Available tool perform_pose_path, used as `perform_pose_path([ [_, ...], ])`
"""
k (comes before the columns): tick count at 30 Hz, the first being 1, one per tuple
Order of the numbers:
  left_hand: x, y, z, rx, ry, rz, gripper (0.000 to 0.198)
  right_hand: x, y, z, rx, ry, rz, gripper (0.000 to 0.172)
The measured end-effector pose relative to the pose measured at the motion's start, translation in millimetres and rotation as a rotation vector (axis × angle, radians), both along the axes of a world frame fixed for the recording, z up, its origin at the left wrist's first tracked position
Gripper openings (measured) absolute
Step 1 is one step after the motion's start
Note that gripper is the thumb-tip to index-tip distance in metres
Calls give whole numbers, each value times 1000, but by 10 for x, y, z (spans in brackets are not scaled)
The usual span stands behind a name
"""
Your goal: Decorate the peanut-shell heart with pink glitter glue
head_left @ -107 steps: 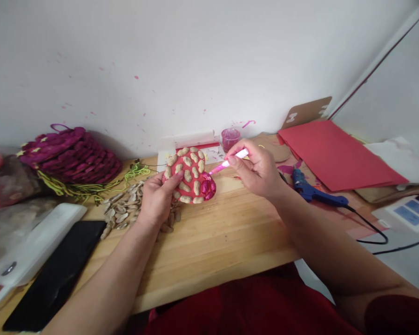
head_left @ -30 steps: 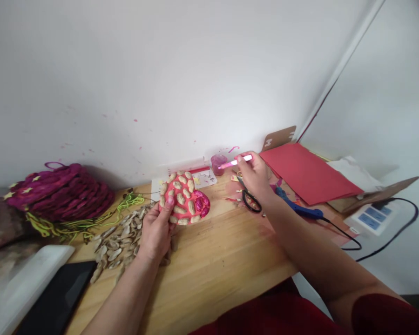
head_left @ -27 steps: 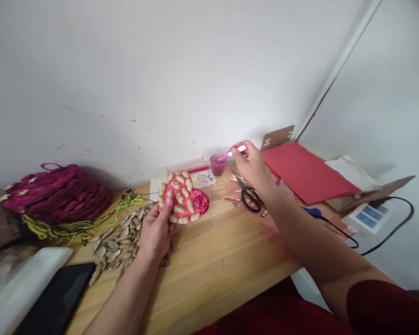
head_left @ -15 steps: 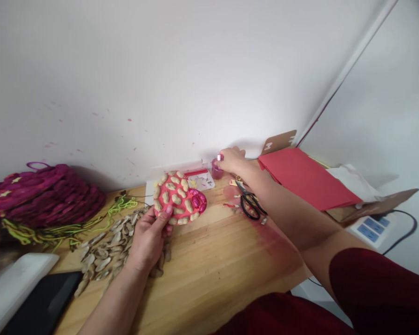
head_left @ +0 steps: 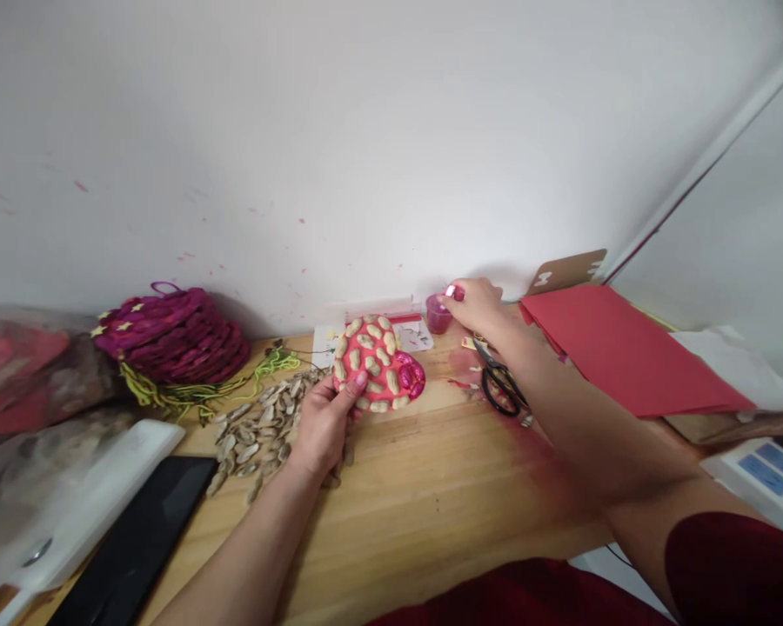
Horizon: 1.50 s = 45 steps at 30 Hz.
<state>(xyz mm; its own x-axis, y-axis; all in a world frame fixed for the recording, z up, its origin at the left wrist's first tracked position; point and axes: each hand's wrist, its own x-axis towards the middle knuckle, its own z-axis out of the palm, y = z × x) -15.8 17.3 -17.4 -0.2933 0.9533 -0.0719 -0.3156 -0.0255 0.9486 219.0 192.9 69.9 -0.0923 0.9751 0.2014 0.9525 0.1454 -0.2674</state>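
My left hand (head_left: 324,424) grips the lower edge of a pink heart-shaped piece (head_left: 377,363) covered with peanut shells, a few of them painted glittery magenta at its right side. It holds the piece tilted up over the wooden table (head_left: 424,487). My right hand (head_left: 476,304) reaches to the back of the table, fingers closed on a brush whose handle end (head_left: 452,292) pokes out. Its tip points down at a small cup of pink paint (head_left: 438,314) by the wall.
Loose peanut shells (head_left: 261,422) lie left of the heart. Black scissors (head_left: 499,387) sit under my right forearm. Red paper sheets (head_left: 619,356) lie at the right, a magenta shell craft (head_left: 173,335) with green string at the left, a black tablet (head_left: 140,543) at front left.
My right hand moved the brush from the heart back to the paint cup. The left hand kept holding the heart. The view shifted, so everything sits further right.
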Motion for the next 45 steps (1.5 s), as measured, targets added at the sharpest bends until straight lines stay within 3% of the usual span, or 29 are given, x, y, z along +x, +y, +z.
perform_pose_path([
  [4,35,-19,17,7,47,-7,47,125,-121,-30,128,135,-50,25],
  [7,68,-41,54,20,68,-14,47,187,-283,-68,301,658,-37,27],
  [9,93,-58,77,23,64,-34,47,166,-460,-83,333,1032,55,34],
  [12,131,-84,90,20,64,-56,46,55,-819,-84,319,1232,288,37],
  [16,161,-109,70,37,73,-77,46,-71,-1216,-97,308,1061,534,24],
  [18,164,-119,63,46,94,-71,47,-76,-1291,-114,360,952,573,20],
  [25,160,-162,113,69,230,-44,46,-28,-1266,-147,463,787,664,10],
  [29,171,-171,131,70,236,-59,44,-62,-1264,-178,451,760,635,10],
  [38,85,-161,83,115,362,-74,37,-49,-1267,-191,606,641,638,5],
  [45,61,-147,73,98,391,-36,35,-79,-1280,-201,631,526,760,7],
])
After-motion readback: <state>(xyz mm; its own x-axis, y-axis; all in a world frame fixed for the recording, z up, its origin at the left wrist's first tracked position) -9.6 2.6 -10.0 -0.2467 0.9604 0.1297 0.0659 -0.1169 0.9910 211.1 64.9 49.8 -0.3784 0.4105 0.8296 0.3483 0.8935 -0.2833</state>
